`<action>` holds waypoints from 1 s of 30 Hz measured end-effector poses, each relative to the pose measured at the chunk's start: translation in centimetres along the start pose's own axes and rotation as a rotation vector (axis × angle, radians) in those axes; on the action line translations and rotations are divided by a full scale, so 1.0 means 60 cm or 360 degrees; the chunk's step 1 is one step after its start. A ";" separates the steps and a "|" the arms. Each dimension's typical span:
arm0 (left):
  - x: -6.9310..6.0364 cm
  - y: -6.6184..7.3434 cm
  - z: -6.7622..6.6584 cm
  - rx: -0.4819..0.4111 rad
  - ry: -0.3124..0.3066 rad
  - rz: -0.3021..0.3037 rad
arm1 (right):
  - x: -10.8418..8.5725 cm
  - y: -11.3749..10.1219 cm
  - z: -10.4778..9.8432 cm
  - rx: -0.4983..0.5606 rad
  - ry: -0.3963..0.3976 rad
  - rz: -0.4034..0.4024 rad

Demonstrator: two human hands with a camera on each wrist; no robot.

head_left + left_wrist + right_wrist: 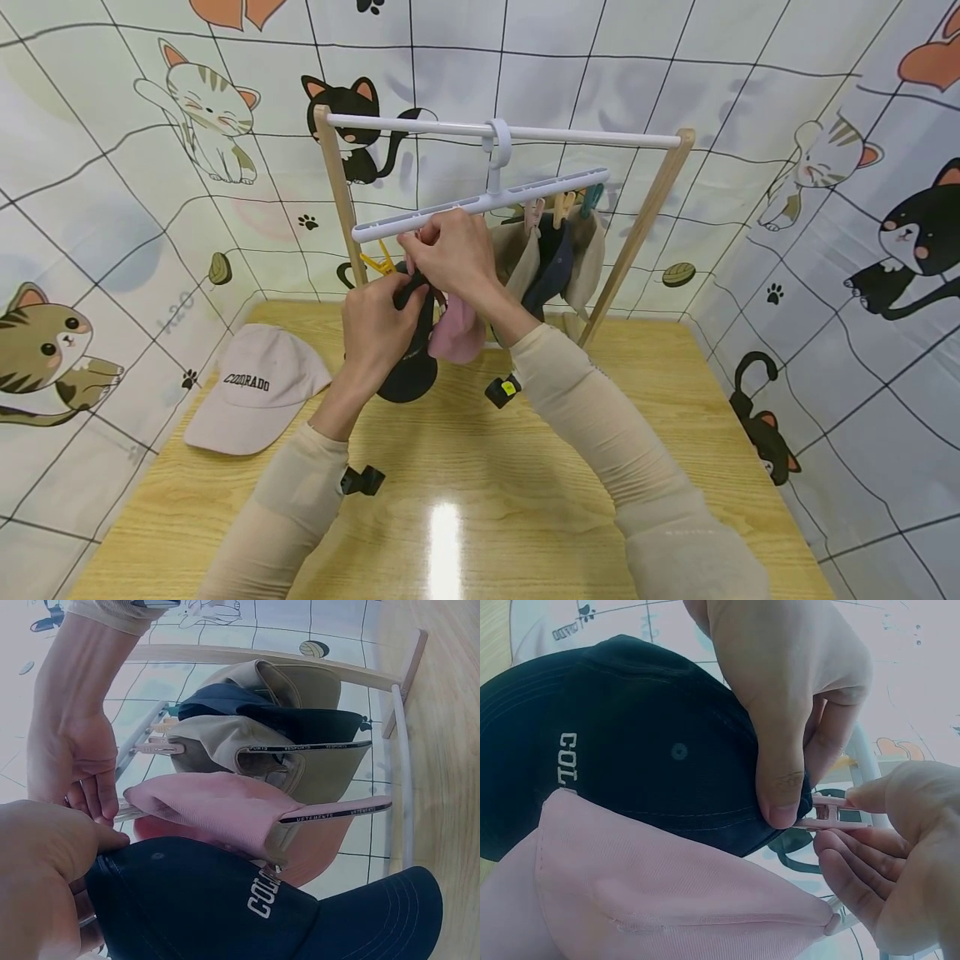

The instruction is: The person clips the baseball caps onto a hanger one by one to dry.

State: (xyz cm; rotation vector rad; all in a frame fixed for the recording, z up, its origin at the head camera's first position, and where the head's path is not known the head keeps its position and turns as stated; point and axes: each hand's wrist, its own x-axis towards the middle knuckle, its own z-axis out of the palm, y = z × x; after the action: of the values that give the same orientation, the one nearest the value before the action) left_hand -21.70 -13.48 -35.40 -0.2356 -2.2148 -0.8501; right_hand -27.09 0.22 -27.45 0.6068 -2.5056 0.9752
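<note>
My left hand [378, 321] pinches the crown edge of a dark cap [195, 900] with white lettering, which hangs brim down. Between thumb and fingers, my right hand [457, 254] pinches a pink clothespin [836, 814] by its legs. In the right wrist view, the clothespin's tip meets the cap's edge beside my left thumb. A pink cap [457, 329] hangs right next to the dark one. Both hands are just below the white hanger [480, 200], which is tilted, its left end lower.
Clothespins hold beige and navy caps [551, 258] under the hanger's right half. A yellow clothespin [378, 260] hangs near its left end. The hanger hooks on a white rod [585, 135] between wooden posts. A pale COLORADO cap [258, 387] lies on the table [555, 517] at left.
</note>
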 end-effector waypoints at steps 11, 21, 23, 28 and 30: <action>0.004 0.003 -0.003 0.0038 0.0022 0.0031 | -0.002 -0.003 0.002 -0.0056 0.0036 -0.0016; 0.007 0.004 0.001 0.0089 0.0127 0.0076 | -0.005 -0.007 0.006 -0.0149 0.0081 -0.0043; 0.009 0.004 0.001 0.0102 0.0141 0.0087 | -0.005 -0.006 0.007 -0.0151 0.0092 -0.0048; 0.012 0.004 0.000 0.0112 0.0182 0.0107 | -0.003 -0.007 0.010 -0.0156 0.0119 -0.0058; 0.014 0.004 -0.001 0.0109 0.0198 0.0115 | -0.003 -0.008 0.011 -0.0157 0.0132 -0.0063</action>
State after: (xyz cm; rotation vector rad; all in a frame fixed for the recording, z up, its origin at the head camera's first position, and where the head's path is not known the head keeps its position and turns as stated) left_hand -22.18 -13.39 -34.67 -0.2220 -2.1024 -0.7286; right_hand -26.84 -0.52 -27.74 0.5714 -2.4430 0.8397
